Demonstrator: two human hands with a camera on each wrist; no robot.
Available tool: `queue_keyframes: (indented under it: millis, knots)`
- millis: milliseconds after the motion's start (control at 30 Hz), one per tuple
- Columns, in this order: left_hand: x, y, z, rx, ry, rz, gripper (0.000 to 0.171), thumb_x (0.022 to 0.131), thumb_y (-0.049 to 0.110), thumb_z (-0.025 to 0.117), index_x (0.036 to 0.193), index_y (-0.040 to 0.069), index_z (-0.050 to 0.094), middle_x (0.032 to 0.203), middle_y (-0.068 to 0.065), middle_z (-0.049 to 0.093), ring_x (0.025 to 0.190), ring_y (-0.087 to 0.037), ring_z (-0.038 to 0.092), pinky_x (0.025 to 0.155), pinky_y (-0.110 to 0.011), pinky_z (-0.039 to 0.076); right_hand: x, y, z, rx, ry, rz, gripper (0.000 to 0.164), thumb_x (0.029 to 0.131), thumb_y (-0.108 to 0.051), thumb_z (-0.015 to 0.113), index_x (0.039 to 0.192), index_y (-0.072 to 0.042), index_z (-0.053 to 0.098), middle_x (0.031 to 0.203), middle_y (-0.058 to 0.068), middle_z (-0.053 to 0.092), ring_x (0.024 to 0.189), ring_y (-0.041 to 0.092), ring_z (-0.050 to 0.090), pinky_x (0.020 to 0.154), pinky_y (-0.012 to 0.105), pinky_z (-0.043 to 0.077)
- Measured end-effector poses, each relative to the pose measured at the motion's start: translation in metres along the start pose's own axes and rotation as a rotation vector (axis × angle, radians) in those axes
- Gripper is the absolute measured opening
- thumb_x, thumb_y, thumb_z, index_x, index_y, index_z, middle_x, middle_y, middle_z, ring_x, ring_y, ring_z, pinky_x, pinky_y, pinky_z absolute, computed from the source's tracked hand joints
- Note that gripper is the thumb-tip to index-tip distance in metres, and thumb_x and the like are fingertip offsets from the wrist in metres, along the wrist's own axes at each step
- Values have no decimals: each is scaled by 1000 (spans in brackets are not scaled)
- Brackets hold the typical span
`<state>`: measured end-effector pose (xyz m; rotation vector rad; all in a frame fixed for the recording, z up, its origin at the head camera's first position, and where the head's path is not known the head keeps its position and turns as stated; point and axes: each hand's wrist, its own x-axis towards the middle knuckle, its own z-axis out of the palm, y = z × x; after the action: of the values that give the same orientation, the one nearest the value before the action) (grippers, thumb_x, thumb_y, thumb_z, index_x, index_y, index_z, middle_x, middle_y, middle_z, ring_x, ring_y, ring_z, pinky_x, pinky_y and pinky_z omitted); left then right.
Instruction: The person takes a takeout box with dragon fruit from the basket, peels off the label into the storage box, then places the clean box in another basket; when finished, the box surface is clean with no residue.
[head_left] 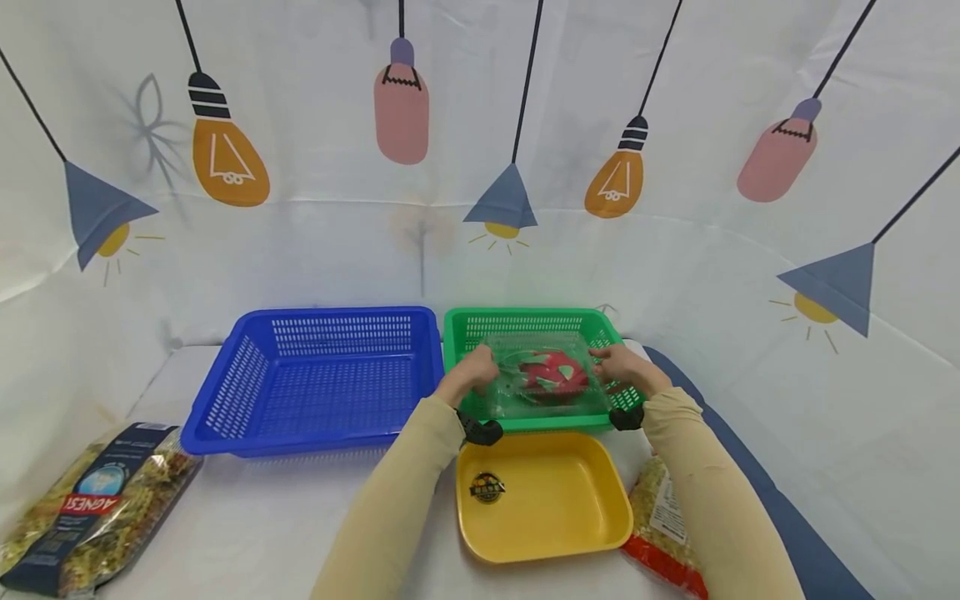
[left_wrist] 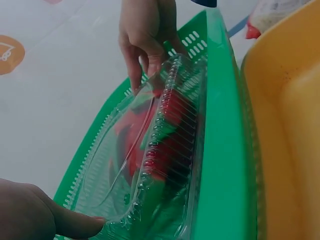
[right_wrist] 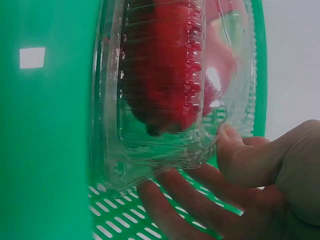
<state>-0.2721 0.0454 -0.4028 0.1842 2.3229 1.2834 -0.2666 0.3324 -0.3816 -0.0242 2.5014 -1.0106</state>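
A clear plastic clamshell box with a red and green dragon fruit inside sits within the green basket. My left hand holds the box by its left end; the thumb lies on the lid's corner in the left wrist view. At the opposite end my right hand grips the box. In the right wrist view its thumb presses the lid's corner, while the other fingers reach beneath the box's edge.
Left of the green basket stands a blue basket. A yellow tray is in front of the green one. Bagged pasta lies at far left, and another bag lies beside the tray, partly under my right sleeve. A patterned curtain hangs behind.
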Motion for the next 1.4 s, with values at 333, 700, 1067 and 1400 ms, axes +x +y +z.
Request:
queue_keyframes:
  millis: [333, 700, 1067, 1400]
  knots:
    - [4, 5, -2, 62, -6, -11, 53, 105, 0, 29, 156, -3, 20, 161, -21, 24, 100, -26, 53, 74, -41, 45, 4, -2, -3, -28, -17, 65, 54, 106, -7, 43, 155, 3, 23, 160, 28, 16, 102, 37, 59, 94, 53, 51]
    - [9, 2, 2, 52, 16, -7, 54, 106, 2, 27, 158, -3, 12, 163, -22, 16, 80, -19, 48, 70, -39, 44, 8, -2, -5, -101, -41, 112, 55, 109, -15, 39, 158, -3, 17, 158, 34, 12, 128, 49, 49, 98, 54, 49]
    - [12, -1, 3, 31, 27, -24, 54, 104, -1, 28, 157, -4, 16, 160, -23, 23, 76, -20, 38, 71, -42, 39, 11, -3, -3, -98, -60, 131, 56, 109, -16, 36, 158, -3, 13, 157, 36, 11, 124, 47, 52, 97, 52, 49]
    - [10, -3, 5, -4, 64, -16, 28, 103, -1, 30, 128, -4, 44, 86, -9, 45, 53, -12, 19, 54, -32, 29, 10, -1, -6, -58, -93, 102, 56, 109, -14, 36, 158, -2, 10, 158, 36, 7, 107, 41, 58, 99, 51, 49]
